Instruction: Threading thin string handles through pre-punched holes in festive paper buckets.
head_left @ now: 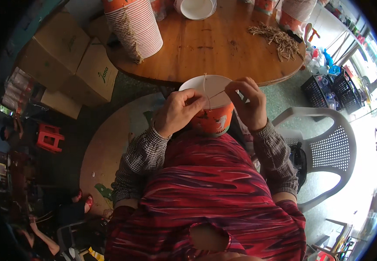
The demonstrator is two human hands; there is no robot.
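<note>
An orange paper bucket (216, 124) with a white inside and printed figures rests upright at my lap, just off the table's near edge. A thin, light cord (205, 82) runs across its open top from the far rim to the near rim. At the near left of the rim, my left hand (179, 108) is closed, thumb and forefinger pinching the cord. My right hand (250, 101) is closed in a pinch over the right rim, on a thin strand that stretches toward the left hand. How the strand joins the cord is too small to make out.
The wooden table (197, 56) holds a tall stack of paper buckets (140, 32), a white-lined bucket (197, 8) and a pile of cords (279, 39). A plastic chair (327, 148) stands right, cardboard boxes (71, 61) and a red stool (50, 137) left. Another person's arm (45, 237) shows lower left.
</note>
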